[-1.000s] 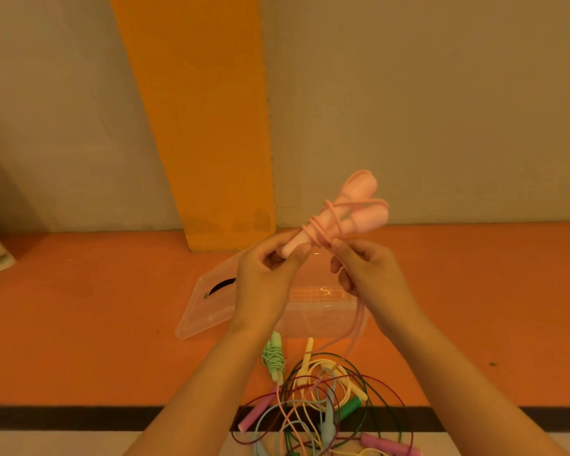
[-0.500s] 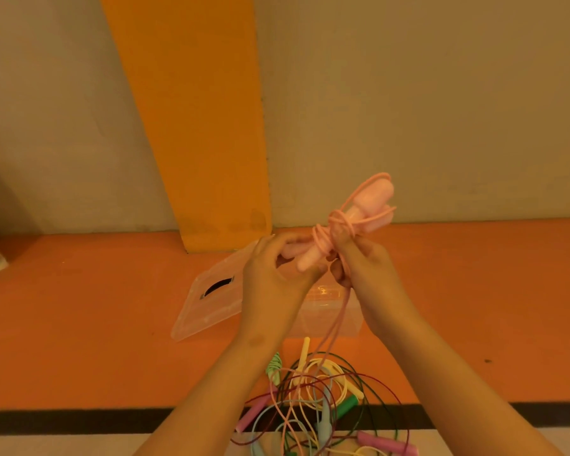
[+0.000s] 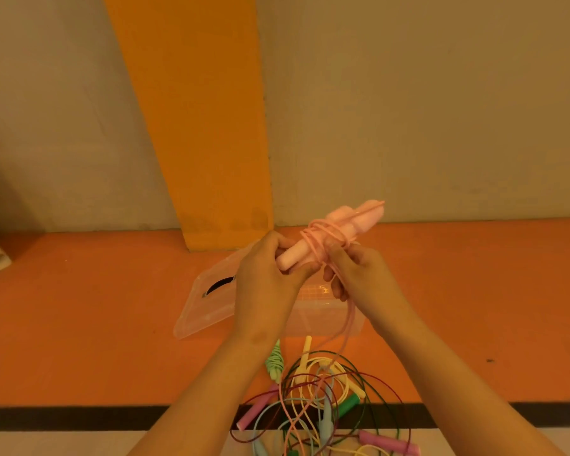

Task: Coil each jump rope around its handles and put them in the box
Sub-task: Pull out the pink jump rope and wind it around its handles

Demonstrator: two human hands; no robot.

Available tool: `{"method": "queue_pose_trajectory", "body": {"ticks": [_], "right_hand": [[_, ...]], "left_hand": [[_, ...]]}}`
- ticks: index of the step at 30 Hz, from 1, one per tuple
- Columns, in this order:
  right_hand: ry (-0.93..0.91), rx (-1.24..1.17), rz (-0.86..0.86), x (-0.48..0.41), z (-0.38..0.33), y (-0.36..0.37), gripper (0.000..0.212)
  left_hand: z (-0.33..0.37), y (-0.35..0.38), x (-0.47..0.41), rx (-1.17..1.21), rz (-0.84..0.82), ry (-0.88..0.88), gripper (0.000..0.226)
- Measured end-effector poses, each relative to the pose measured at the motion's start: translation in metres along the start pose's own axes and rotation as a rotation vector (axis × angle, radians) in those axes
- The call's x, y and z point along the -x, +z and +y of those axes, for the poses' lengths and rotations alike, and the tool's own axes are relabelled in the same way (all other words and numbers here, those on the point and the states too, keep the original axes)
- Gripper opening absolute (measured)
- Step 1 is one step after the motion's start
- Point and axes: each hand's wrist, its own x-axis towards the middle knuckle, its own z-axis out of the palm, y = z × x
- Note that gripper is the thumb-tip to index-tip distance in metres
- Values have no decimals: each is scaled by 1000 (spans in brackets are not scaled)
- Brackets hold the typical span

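At the fingers [image 3: 285, 241] of the left hand [image 3: 267, 284], the near ends of the pink handles [image 3: 367, 216] are gripped, fingers curled over the top and thumb pressed in from below, so that the pair is held side by side with its far ends tilted up and away. The pink cord [image 3: 323, 232] is pinched between the thumb and fingers of the right hand [image 3: 366, 278], touching the handles just beside the band of turns. Compared with a second ago, that band is seen to be thicker and tighter round the middle of the handles, and one strand is now laid along the upper handle to its tip; at least one more turn is judged to have been added. From the right hand the cord is let down past the box [image 3: 313, 312] into the pile of loose ropes [image 3: 316, 396], so a good length is thought to be left and the coiling of this rope is taken as only partly done. The clear box is stood on the orange surface [image 3: 79, 307] directly under the hands, its lid [image 3: 195, 314] leaned against its left side. A light-green rope [image 3: 275, 362], already coiled, is left lying just before the box, not inside it.
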Motion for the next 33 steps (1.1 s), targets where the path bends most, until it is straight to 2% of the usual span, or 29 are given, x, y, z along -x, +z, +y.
{"method": "queue_pose_trajectory", "body": {"ticks": [6,10,12,17,20,22,26,30,33], "right_hand": [[24,-185,78,-1,-2,3,36],[6,-247,67,-2,-3,-1,23],[-11,-225,47,-2,-3,-2,21],[30,-188,54,-1,1,0,21],[151,-136,22,0,2,1,30],[236,-206,-4,1,1,3,28],[281,-309,-45,2,-4,2,25],[243,-284,26,3,-2,3,34],[218,-356,50,1,0,1,32]], "left_hand": [[5,1,-3,35,-38,41,30],[7,0,-5,318,-206,-248,25],[4,0,-5,331,-266,-298,21],[-3,1,-7,206,-230,-169,13],[-2,5,-5,180,-127,-129,13],[0,6,-3,153,-76,-109,11],[2,5,-2,-19,43,16,26],[2,7,-1,-59,20,81,25],[4,10,1,-78,-21,107,29]]}}
